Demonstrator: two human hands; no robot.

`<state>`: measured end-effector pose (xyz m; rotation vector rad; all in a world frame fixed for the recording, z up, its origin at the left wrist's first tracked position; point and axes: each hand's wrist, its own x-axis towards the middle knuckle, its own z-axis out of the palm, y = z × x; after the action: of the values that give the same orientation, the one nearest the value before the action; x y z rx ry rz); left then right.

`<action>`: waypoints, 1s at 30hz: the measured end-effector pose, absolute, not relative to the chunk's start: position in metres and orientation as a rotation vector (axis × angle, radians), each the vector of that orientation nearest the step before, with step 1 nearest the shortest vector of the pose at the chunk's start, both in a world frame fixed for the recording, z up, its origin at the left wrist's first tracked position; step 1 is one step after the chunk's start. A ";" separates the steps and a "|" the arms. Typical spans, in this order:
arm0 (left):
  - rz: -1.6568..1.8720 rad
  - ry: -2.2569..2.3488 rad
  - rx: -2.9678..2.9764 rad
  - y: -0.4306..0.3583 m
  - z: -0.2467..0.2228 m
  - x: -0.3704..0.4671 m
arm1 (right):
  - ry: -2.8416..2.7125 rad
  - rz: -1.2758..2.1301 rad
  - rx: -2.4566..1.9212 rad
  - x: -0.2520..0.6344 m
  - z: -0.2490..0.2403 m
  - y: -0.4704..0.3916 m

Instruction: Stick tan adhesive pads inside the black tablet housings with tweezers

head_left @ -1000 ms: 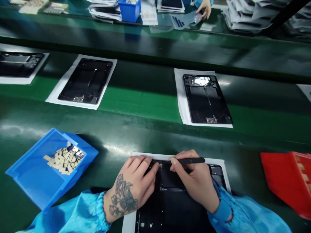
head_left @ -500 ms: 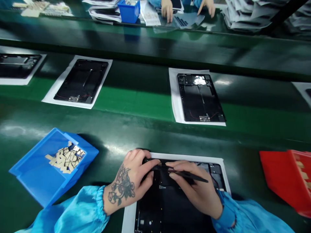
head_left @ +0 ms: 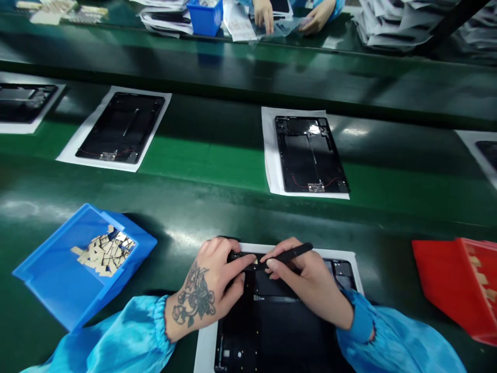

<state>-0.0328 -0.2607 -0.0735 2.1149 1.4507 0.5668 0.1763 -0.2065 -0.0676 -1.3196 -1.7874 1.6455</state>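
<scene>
1. Beneath both hands: black tablet chassis [head_left: 279, 331], lying flat and open-side up on a white sheet [head_left: 205, 348] that keeps it off the green bench [head_left: 186, 217].
2. Left hand [head_left: 209, 290]: palm down on the chassis's upper left, fingers curled and pressing at its top edge, apparently to steady it; nothing gripped.
3. Right hand [head_left: 306, 285]: closed in a pen-style pinch on black tweezers [head_left: 285, 255], whose tip angles down to a small pale part [head_left: 255, 262] at the chassis's top edge, just beside the left fingertips.
4. Left of the left hand: blue bin [head_left: 70, 290], tilted toward the person, holding loose tan pieces [head_left: 104, 252] within easy reach.
5. Right of the right hand: red bin [head_left: 454, 285], partly out of view.
6. Beyond the hands: further chassis [head_left: 310, 155] on white sheets, spaced along the green belt [head_left: 217, 160].
7. Far side: another person's hands [head_left: 264, 13] handling sheets.
</scene>
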 end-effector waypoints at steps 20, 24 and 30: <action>0.603 1.378 2.186 -0.262 -0.076 -0.040 | -1.543 1.647 -1.253 0.175 -0.067 -0.207; 0.646 1.431 2.166 -0.263 -0.076 -0.038 | -1.608 1.559 -1.238 0.175 -0.067 -0.207; 0.623 1.455 2.234 -0.266 -0.076 -0.037 | -1.483 1.515 -1.262 0.171 -0.069 -0.206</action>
<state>-0.0372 -0.2659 -0.0761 2.2337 1.4549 0.6227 0.1710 -0.2063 -0.0685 -1.2617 -1.4833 1.5152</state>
